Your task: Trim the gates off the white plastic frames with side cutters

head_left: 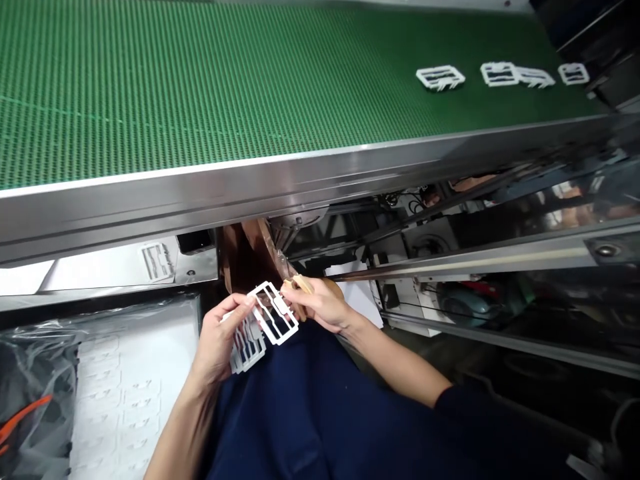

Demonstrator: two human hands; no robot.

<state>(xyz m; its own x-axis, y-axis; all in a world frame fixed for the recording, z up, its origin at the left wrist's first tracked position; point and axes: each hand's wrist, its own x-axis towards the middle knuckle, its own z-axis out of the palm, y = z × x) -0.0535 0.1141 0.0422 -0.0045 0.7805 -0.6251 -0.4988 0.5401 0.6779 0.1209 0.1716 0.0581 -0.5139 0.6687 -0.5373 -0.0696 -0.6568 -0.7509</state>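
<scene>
My left hand is closed around a small stack of white plastic frame parts held over my lap. My right hand pinches the far edge of the top white frame, which is tilted up from the stack. A small tan tool sticks out between the right fingers. Both hands sit just below the conveyor's steel edge, above my dark blue clothing.
A green ribbed conveyor belt with a steel rim runs across the top; several white frames lie at its far right. A plastic-lined box of white parts stands at lower left. Machinery and cables fill the space under the belt at right.
</scene>
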